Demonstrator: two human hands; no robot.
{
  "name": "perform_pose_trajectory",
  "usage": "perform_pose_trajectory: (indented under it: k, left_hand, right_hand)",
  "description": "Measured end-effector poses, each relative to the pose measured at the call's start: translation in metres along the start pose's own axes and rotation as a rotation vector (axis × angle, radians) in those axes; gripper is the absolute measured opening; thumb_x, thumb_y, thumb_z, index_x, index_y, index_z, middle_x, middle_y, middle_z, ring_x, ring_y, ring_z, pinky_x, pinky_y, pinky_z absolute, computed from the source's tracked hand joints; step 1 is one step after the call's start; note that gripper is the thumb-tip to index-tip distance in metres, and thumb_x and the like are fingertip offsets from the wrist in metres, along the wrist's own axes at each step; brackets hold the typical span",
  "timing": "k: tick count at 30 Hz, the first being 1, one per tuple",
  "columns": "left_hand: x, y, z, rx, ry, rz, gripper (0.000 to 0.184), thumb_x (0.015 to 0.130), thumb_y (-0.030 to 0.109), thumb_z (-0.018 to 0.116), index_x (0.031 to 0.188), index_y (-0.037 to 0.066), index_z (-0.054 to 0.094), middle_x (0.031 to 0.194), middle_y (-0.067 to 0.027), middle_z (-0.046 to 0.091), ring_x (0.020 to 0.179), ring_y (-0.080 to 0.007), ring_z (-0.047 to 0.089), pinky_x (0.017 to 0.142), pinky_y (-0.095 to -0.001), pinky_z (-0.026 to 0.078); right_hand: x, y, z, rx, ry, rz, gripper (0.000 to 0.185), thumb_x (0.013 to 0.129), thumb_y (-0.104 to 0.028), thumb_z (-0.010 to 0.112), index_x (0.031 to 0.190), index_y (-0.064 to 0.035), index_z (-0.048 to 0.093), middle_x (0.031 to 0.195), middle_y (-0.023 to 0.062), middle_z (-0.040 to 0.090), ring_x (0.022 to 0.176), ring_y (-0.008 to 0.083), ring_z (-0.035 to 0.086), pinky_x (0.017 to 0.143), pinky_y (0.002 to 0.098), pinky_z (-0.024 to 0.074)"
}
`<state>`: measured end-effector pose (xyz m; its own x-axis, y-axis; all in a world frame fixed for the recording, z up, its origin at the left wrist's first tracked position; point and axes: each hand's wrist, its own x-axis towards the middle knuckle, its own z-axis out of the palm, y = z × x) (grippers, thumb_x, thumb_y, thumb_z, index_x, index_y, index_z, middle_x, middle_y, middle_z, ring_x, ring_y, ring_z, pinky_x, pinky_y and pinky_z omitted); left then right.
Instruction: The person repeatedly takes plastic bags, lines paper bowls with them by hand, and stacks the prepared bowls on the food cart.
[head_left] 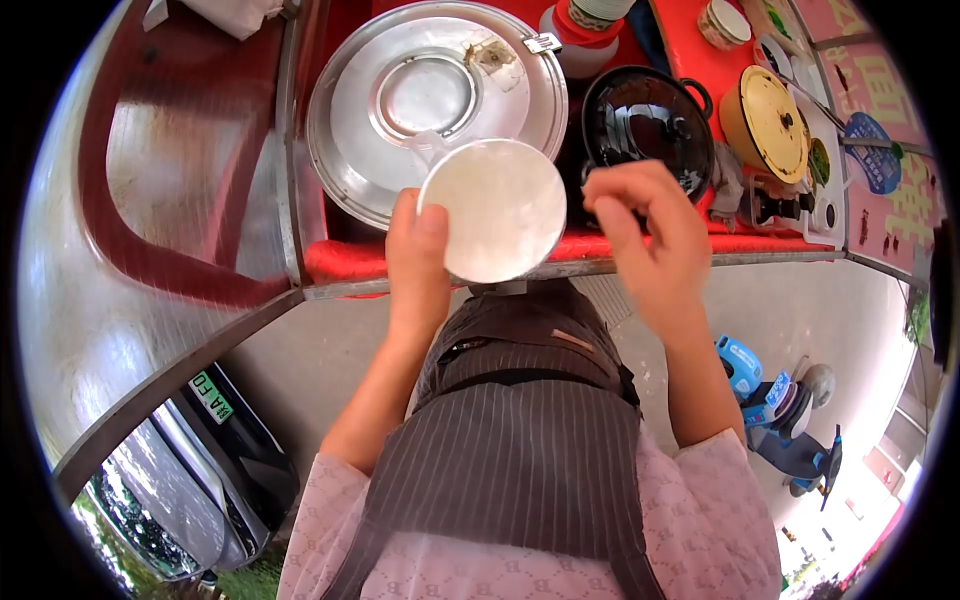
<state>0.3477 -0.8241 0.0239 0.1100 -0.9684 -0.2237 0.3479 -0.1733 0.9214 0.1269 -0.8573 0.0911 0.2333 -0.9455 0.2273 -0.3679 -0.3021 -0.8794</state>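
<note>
My left hand [422,255] is closed on the rim of a white round bowl [495,210], its thumb lying over the near-left edge. A translucent bit of plastic [428,148] shows at the bowl's upper left. Behind it lies a large round metal lid [345,110], partly covered by the bowl. My right hand [655,225] hovers at the near side of a black lidded pot [640,115], fingers curled toward the thumb and slightly blurred. Anything small between those fingertips is hidden.
A yellow lidded pot [765,125] and condiment containers [785,205] stand at the right on the red cloth [345,262]. A metal counter edge [400,283] runs before me. Past the left panel is a parked car [215,450]; a blue scooter [775,405] stands at the right.
</note>
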Motion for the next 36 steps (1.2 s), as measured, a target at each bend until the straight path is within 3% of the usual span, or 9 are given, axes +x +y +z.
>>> perform_pose_trajectory:
  k: [4, 10, 13, 16, 19, 22, 26, 30, 36]
  left_hand:
    - [-0.005, -0.015, 0.025, 0.317, -0.053, 0.176, 0.056, 0.095, 0.053, 0.06, 0.108, 0.0, 0.051, 0.103, -0.0102, 0.056, 0.1, -0.0149, 0.053, 0.087, -0.0307, 0.046]
    - [-0.011, -0.035, 0.051, -0.024, -0.126, -0.017, 0.067, 0.095, 0.055, 0.062, 0.128, 0.0, 0.043, 0.119, -0.0105, 0.052, 0.111, -0.0168, 0.051, 0.097, -0.0328, 0.044]
    - [-0.001, -0.042, 0.059, -0.055, -0.158, -0.024, 0.067, 0.097, 0.053, 0.061, 0.134, 0.0, 0.043, 0.125, -0.0116, 0.053, 0.116, -0.0183, 0.052, 0.101, -0.0344, 0.043]
    - [0.013, -0.025, 0.076, -0.352, -0.096, -0.103, 0.077, 0.097, 0.056, 0.058, 0.145, 0.0, 0.037, 0.142, -0.0152, 0.05, 0.13, -0.024, 0.051, 0.109, -0.04, 0.041]
    - [0.03, -0.021, 0.092, -0.329, -0.084, -0.074, 0.082, 0.098, 0.062, 0.049, 0.151, 0.0, 0.034, 0.149, -0.0152, 0.046, 0.139, -0.0284, 0.044, 0.116, -0.0442, 0.036]
    - [0.044, -0.024, 0.116, -0.334, -0.107, 0.011, 0.083, 0.098, 0.061, 0.051, 0.151, 0.0, 0.033, 0.148, -0.0143, 0.046, 0.138, -0.0277, 0.045, 0.116, -0.0433, 0.035]
    - [0.063, -0.038, 0.161, -0.27, -0.064, 0.06, 0.1, 0.086, 0.055, 0.074, 0.154, 0.002, 0.024, 0.15, -0.0156, 0.039, 0.138, -0.0253, 0.042, 0.113, -0.0394, 0.037]
    - [0.077, -0.024, 0.193, -0.2, -0.216, 0.004, 0.125, 0.079, 0.052, 0.082, 0.161, 0.009, -0.001, 0.161, -0.0213, 0.024, 0.147, -0.0357, 0.032, 0.118, -0.045, 0.029]
    - [0.079, -0.031, 0.177, -0.102, -0.137, 0.055, 0.096, 0.091, 0.037, 0.072, 0.159, 0.006, 0.013, 0.155, -0.0238, 0.034, 0.131, -0.036, 0.052, 0.104, -0.0422, 0.046]
  right_hand:
    - [-0.002, -0.018, 0.024, -0.246, -0.332, -0.073, 0.012, 0.086, -0.002, 0.064, 0.098, 0.0007, 0.061, 0.099, 0.0194, 0.061, 0.09, 0.0395, 0.062, 0.076, 0.044, 0.0509]
    - [0.012, 0.008, 0.026, -0.089, -0.413, 0.011, 0.011, 0.085, -0.002, 0.061, 0.095, 0.0011, 0.058, 0.1, 0.0208, 0.061, 0.095, 0.0425, 0.06, 0.078, 0.0498, 0.0483]
    - [0.02, 0.013, 0.006, -0.138, -0.517, 0.09, 0.014, 0.087, 0.0, 0.06, 0.101, 0.0011, 0.062, 0.098, 0.0203, 0.062, 0.094, 0.0388, 0.063, 0.079, 0.0457, 0.0506]
    - [0.027, 0.007, -0.022, -0.061, -0.114, -0.084, 0.024, 0.09, 0.0, 0.06, 0.113, -0.0005, 0.066, 0.096, 0.0134, 0.065, 0.08, 0.0272, 0.067, 0.07, 0.0355, 0.0534]
    - [0.029, 0.016, -0.051, 0.092, 0.077, 0.256, 0.025, 0.099, -0.01, 0.061, 0.121, 0.0026, 0.063, 0.081, 0.0044, 0.063, 0.066, 0.0061, 0.056, 0.059, 0.0231, 0.0446]
    - [0.031, 0.041, -0.059, 0.226, -0.029, 0.495, 0.038, 0.099, -0.014, 0.063, 0.132, 0.0033, 0.056, 0.078, 0.0034, 0.064, 0.064, 0.004, 0.053, 0.057, 0.0224, 0.0434]
    - [0.044, 0.077, -0.075, 0.12, 0.058, 0.232, 0.051, 0.1, -0.013, 0.056, 0.146, 0.0013, 0.042, 0.121, 0.0224, 0.066, 0.099, 0.0209, 0.066, 0.091, 0.034, 0.0506]
    - [0.109, 0.105, -0.162, -0.055, 0.056, 0.221, 0.06, 0.095, -0.004, 0.052, 0.152, 0.0007, 0.035, 0.145, 0.0208, 0.053, 0.122, 0.0253, 0.061, 0.102, 0.0328, 0.0449]
    - [0.241, 0.238, -0.326, 0.27, 0.326, 0.453, 0.069, 0.091, -0.004, 0.051, 0.156, -0.0179, 0.035, 0.073, 0.0015, 0.052, 0.051, 0.008, 0.039, 0.043, 0.0242, 0.0268]
